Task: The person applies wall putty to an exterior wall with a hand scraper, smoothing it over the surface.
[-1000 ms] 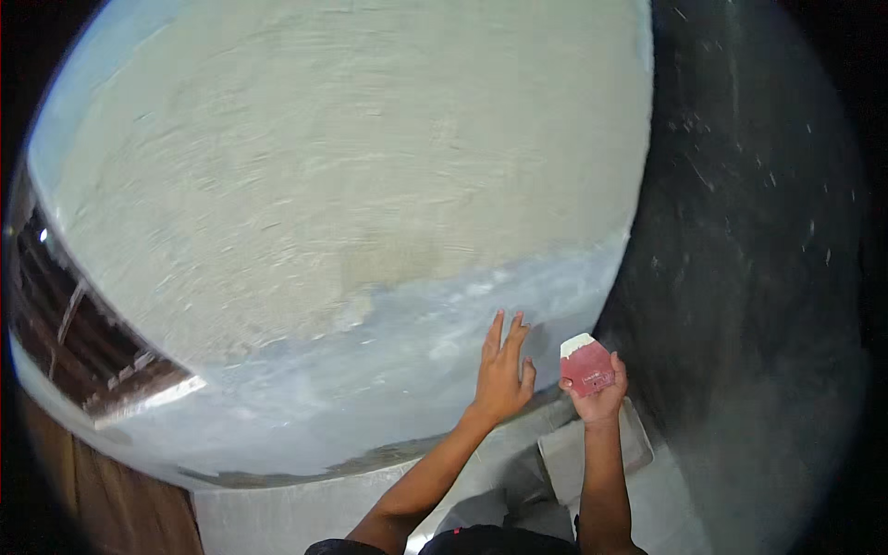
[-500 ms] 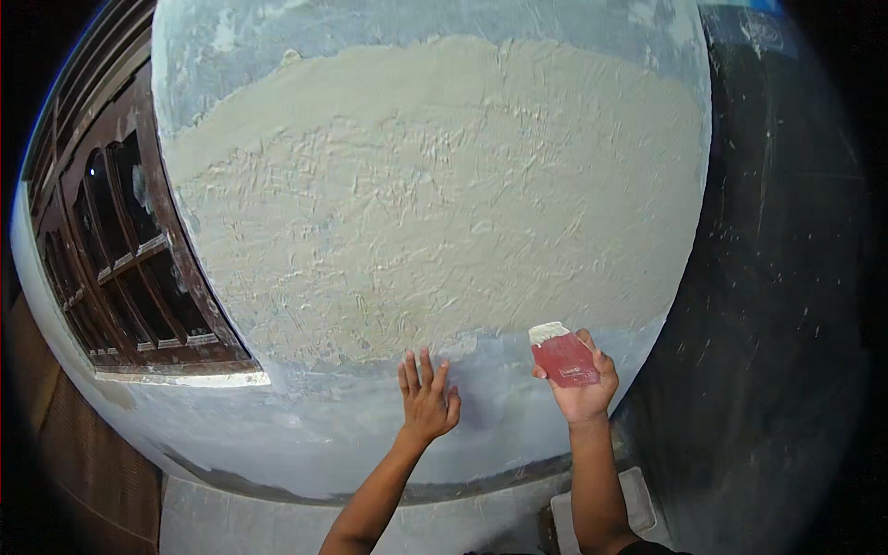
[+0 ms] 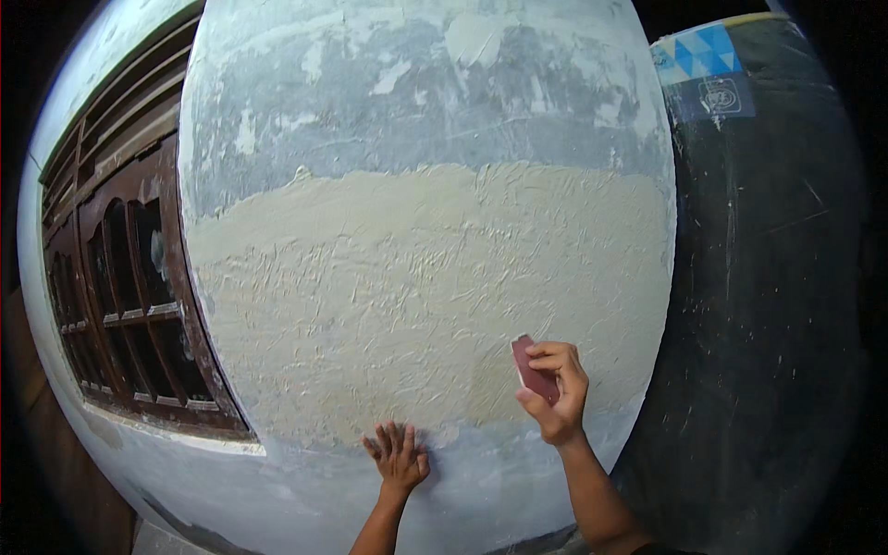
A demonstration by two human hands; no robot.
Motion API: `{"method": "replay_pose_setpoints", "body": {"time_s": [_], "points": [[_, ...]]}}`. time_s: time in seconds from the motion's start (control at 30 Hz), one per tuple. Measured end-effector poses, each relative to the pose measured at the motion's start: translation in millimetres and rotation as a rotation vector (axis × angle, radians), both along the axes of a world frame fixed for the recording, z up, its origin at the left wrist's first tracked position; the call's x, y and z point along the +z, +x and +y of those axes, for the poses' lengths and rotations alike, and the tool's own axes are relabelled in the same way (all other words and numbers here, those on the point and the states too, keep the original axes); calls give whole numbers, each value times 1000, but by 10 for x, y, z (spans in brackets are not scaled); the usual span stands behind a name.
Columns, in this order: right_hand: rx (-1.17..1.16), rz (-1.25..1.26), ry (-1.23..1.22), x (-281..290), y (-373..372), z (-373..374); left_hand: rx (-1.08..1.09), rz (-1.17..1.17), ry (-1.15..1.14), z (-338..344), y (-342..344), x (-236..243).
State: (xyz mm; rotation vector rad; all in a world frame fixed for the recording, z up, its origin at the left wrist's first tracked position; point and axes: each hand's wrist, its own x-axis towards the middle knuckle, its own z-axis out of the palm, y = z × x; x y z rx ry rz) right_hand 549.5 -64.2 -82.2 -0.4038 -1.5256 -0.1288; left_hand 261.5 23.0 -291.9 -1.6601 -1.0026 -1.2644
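Note:
In front of me a wall carries a broad band of cream putty [image 3: 416,296], rough with ridges and trowel marks. My right hand [image 3: 560,393] grips a flat red putty spreader [image 3: 535,370] between thumb and fingers, turned partly edge-on before the lower right of the putty. Whether its edge touches the wall, I cannot tell. My left hand [image 3: 398,460] has its fingers spread against the wall at the putty's lower edge, holding nothing.
Grey, patchy wall [image 3: 407,102] shows above the putty, and pale bare wall [image 3: 499,481] below. At left is a brown wooden window [image 3: 139,287] with a projecting frame. A dark panel [image 3: 758,277] with a blue-and-white sticker [image 3: 698,57] borders the right side.
The view has tilted up, showing more wall above. My right hand has turned the spreader from face-on to nearly edge-on and raised it over the putty. My left hand remains near the lower edge.

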Motion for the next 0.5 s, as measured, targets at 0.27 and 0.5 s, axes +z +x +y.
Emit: {"method": "replay_pose_setpoints", "body": {"time_s": [0.27,0.5], "points": [[-412,-78,327,789,-154,320,70,34,-16,40,3,42],[-524,-78,436,1348,-289,669,112,28,-22,89,-35,15]]}}
